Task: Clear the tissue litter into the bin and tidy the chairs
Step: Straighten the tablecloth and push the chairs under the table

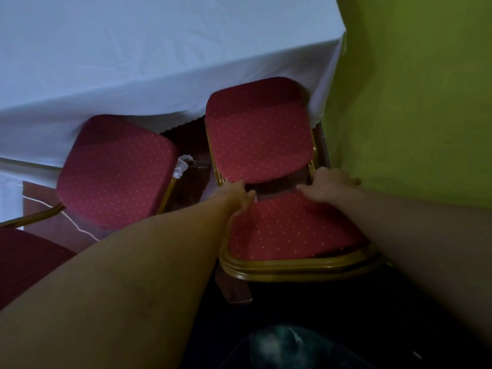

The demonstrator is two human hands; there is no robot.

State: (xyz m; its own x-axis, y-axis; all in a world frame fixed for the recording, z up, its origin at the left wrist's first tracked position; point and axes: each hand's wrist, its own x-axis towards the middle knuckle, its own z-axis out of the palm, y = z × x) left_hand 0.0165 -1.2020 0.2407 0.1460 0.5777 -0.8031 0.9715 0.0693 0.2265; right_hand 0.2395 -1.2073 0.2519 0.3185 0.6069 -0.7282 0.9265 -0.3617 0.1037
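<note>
1. Both hands are at the gap between seat and backrest of the chair [258, 134] at centre-right. The left hand [235, 198] has its fingers curled over the seat's back edge. The right hand [328, 185] lies over the gold frame post, but I can't tell if it's actually wrapped round it.
2. The bit that matters is that the chair runs bottom-to-top in the frame, straight ahead of the hands. Its backrest top is already up against the hanging cloth of the tabletop [133, 62].
3. The green wall [412, 102] sits just beside its right side, so I'd guess any shove goes up-frame, not sideways.
4. A white scrap [182, 165], probably tissue, sits left of centre between this chair and the second chair [114, 171]. The left hand is nearer to it.
</note>
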